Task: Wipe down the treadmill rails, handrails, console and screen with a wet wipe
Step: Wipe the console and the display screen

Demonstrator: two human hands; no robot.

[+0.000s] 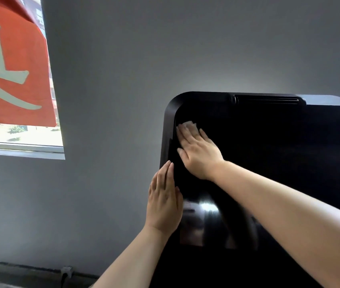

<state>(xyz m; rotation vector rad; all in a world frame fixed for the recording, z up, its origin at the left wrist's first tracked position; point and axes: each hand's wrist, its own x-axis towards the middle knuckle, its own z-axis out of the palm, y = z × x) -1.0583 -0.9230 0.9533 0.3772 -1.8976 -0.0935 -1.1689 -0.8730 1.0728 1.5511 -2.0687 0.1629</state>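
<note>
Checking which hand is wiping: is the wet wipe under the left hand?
No, the wet wipe lies under the flat fingers of the right hand on the screen; the left hand rests on the screen's edge.

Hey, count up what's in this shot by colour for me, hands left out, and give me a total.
Black: 1, the glossy black treadmill screen
White: 1, the white wet wipe pressed under the right hand, with the left hand on the screen's edge
Red: 1, the red banner with pale lettering in the window
Total: 3
</note>
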